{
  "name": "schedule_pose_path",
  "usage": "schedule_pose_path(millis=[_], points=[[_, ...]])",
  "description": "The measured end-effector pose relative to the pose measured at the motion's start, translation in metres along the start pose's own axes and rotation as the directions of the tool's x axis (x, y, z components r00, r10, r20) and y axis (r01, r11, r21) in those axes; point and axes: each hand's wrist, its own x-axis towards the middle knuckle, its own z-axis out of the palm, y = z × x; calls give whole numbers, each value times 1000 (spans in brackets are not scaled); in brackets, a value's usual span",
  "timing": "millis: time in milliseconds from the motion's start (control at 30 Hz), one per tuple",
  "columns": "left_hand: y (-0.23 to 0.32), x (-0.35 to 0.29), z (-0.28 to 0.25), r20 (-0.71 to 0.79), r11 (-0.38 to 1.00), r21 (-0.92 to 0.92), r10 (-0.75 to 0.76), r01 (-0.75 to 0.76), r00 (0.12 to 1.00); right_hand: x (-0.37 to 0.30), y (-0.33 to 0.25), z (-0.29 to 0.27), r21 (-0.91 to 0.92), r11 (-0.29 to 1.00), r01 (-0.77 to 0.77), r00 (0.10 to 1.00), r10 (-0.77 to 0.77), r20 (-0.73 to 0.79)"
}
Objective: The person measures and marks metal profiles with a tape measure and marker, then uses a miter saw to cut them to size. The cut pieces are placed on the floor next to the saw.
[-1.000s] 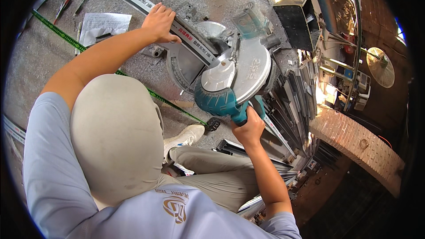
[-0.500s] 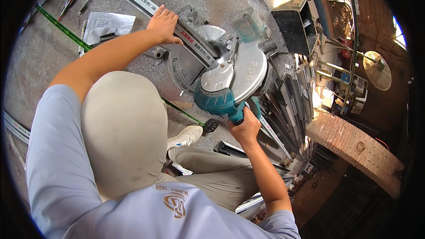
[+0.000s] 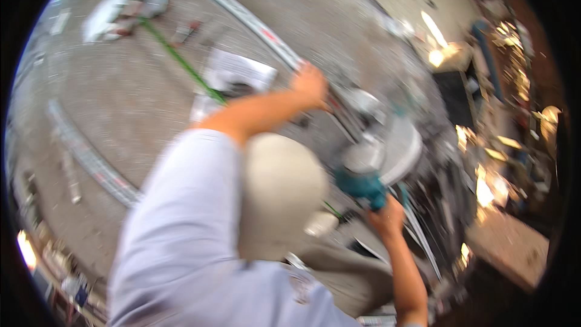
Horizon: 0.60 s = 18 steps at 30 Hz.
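Observation:
Motion blurs the whole picture. My left hand [image 3: 311, 86] grips a long metal profile [image 3: 242, 15] from above, with its fingers closed over it. From the far left, the profile runs under that hand to the miter saw [image 3: 362, 186], which has a teal body and a silver blade guard. My right hand [image 3: 386, 217] is wrapped round the saw's teal handle. The saw head hides the profile's near end, and I cannot make out the blade.
White paper sheets [image 3: 239, 72] and a stretched green measuring tape [image 3: 181, 60] lie on the floor. Another long profile [image 3: 100, 166] lies at left. A black box [image 3: 455, 98] stands beyond the saw at right; a wooden block [image 3: 508, 245] sits at lower right.
The view has swung left, so everything sits further right in it, and more floor shows at left. Both hands keep their places on the profile and the saw handle.

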Motion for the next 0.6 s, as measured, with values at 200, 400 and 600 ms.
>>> schedule_pose_path(millis=[200,400,600], points=[[0,32,39,65,991,131,1,-9,998,0,-11,52,40,998,51,984,-44,-170],[10,20,28,66,990,129,-71,62,995,-5,-11,64,73,992,100,968,-80,-237],[17,19,23,66,992,99,-90,83,994,-10,-9,86,29,997,65,963,-55,-264]])
